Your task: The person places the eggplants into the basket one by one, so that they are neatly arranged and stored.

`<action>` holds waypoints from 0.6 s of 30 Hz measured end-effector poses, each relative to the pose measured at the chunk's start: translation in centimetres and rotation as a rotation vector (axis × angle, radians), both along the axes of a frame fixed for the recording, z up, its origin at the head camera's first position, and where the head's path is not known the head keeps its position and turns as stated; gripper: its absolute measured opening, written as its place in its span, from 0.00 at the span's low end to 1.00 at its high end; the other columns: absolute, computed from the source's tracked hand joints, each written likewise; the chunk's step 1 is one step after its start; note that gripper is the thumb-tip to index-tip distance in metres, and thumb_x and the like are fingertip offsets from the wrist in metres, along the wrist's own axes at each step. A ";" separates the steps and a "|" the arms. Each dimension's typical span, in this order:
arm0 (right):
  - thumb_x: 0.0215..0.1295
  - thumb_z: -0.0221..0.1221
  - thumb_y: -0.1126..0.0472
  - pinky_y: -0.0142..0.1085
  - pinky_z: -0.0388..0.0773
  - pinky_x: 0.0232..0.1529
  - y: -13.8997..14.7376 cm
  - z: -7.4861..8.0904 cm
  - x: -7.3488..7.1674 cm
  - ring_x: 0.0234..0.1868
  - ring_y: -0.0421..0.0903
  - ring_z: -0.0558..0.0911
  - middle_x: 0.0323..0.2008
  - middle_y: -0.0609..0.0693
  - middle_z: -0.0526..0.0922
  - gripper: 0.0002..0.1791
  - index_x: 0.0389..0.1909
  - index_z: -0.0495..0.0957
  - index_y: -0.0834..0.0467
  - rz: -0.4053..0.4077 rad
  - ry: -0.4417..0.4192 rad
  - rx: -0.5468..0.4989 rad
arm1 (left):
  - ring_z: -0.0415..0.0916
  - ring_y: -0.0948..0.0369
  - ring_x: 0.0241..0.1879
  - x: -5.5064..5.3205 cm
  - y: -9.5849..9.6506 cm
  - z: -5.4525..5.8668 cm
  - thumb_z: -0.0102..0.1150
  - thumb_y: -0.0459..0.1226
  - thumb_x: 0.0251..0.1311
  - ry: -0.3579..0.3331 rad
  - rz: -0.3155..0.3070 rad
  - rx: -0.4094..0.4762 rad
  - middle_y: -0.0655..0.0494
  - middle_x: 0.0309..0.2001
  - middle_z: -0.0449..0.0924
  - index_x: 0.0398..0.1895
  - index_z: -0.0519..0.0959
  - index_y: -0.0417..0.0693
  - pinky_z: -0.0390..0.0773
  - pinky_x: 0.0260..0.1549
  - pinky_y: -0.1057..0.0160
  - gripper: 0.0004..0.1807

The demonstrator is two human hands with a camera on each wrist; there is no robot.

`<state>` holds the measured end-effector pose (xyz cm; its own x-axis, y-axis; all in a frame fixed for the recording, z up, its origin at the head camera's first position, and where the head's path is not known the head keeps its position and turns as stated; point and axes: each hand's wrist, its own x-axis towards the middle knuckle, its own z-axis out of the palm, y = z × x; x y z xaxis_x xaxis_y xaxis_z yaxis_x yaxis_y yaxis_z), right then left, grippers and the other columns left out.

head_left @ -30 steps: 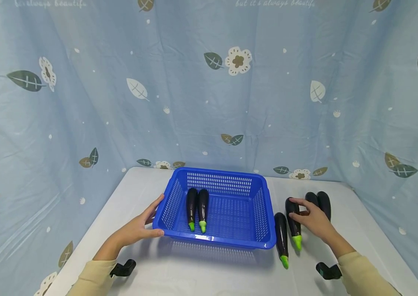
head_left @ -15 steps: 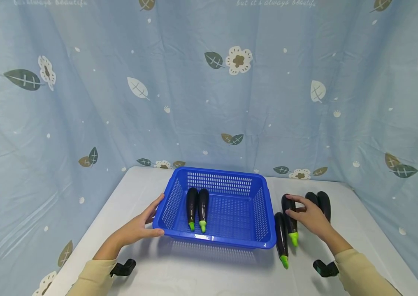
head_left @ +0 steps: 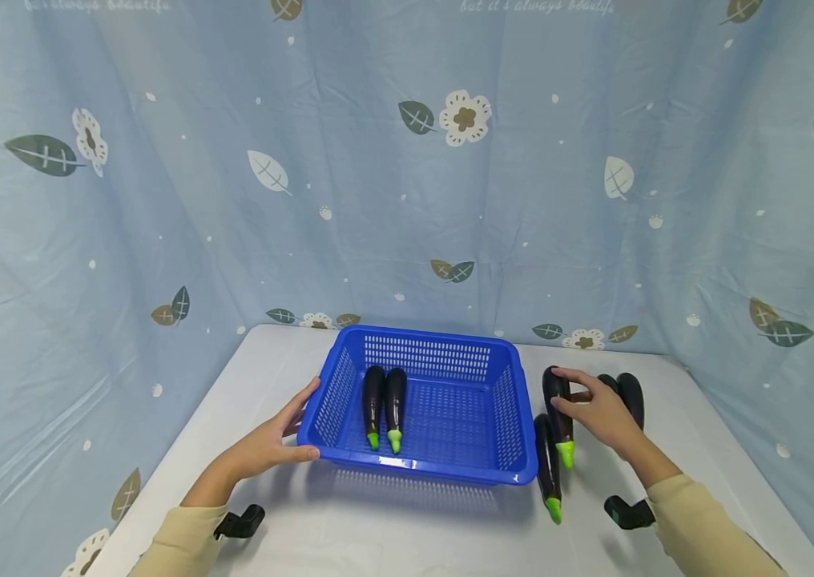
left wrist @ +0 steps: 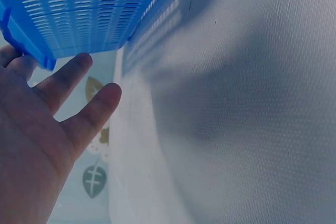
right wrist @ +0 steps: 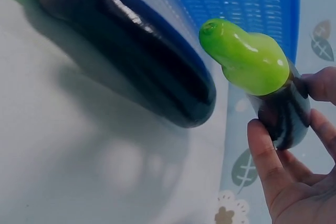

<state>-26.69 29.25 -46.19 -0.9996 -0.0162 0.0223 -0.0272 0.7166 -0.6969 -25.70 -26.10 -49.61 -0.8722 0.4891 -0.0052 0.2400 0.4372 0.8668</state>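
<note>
A dark purple eggplant [head_left: 554, 393] with a bright green stem end is pinched by my right hand [head_left: 603, 413], just right of the blue plastic basket [head_left: 420, 466]. The right wrist view shows fingers and thumb around its dark body, green end [right wrist: 252, 66] towards the camera. Beside the basket's right wall lies another eggplant [head_left: 548, 469]. Two more, a left eggplant [head_left: 373, 405] and a right eggplant [head_left: 396, 407], lie side by side inside the basket. My left hand [head_left: 263, 447] rests against the basket's left end; in the left wrist view its fingers [left wrist: 89, 114] are spread and fairly straight.
Behind my right hand lie two further eggplants, one nearer the edge [head_left: 632, 397] and one partly hidden [head_left: 607, 381]. All stands on a white table [head_left: 392, 537]. A blue patterned curtain [head_left: 407, 200] hangs around the back and sides.
My right hand has carried its eggplant up and leftwards, closer to the basket and clear of its earlier spot. The left hand and basket have stayed put.
</note>
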 end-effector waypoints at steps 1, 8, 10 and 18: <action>0.70 0.63 0.45 0.64 0.78 0.53 -0.1 0.1 -0.1 0.63 0.68 0.74 0.73 0.65 0.64 0.36 0.75 0.65 0.51 0.001 -0.003 0.001 | 0.53 0.30 0.73 0.0 0.0 0.0 0.71 0.47 0.60 -0.001 0.000 0.000 0.39 0.81 0.40 0.84 0.37 0.65 0.62 0.64 0.27 0.60; 0.70 0.63 0.45 0.65 0.77 0.53 -0.7 1.4 -0.3 0.63 0.69 0.74 0.73 0.64 0.65 0.36 0.75 0.66 0.51 0.031 0.038 -0.013 | 0.55 0.30 0.72 -0.1 -0.1 0.0 0.71 0.46 0.60 0.000 -0.003 0.008 0.38 0.81 0.41 0.84 0.37 0.64 0.63 0.63 0.28 0.60; 0.70 0.63 0.45 0.65 0.77 0.53 -0.8 1.7 -0.4 0.63 0.69 0.74 0.73 0.64 0.66 0.36 0.75 0.66 0.51 0.038 0.052 -0.007 | 0.55 0.30 0.72 -0.1 -0.1 -0.1 0.71 0.46 0.60 0.000 -0.004 0.010 0.38 0.81 0.41 0.84 0.37 0.64 0.63 0.63 0.28 0.60; 0.70 0.63 0.44 0.64 0.77 0.53 -1.9 2.6 -1.0 0.64 0.67 0.73 0.73 0.63 0.66 0.37 0.76 0.66 0.50 0.052 0.042 -0.031 | 0.55 0.30 0.72 -0.1 -0.1 0.0 0.71 0.46 0.59 0.003 -0.003 0.011 0.38 0.81 0.42 0.84 0.37 0.63 0.64 0.64 0.29 0.60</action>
<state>-27.65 27.35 -43.57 -0.9956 -0.0667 0.0653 -0.0933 0.6918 -0.7160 -25.84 -26.20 -49.65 -0.8709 0.4914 0.0031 0.2438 0.4265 0.8710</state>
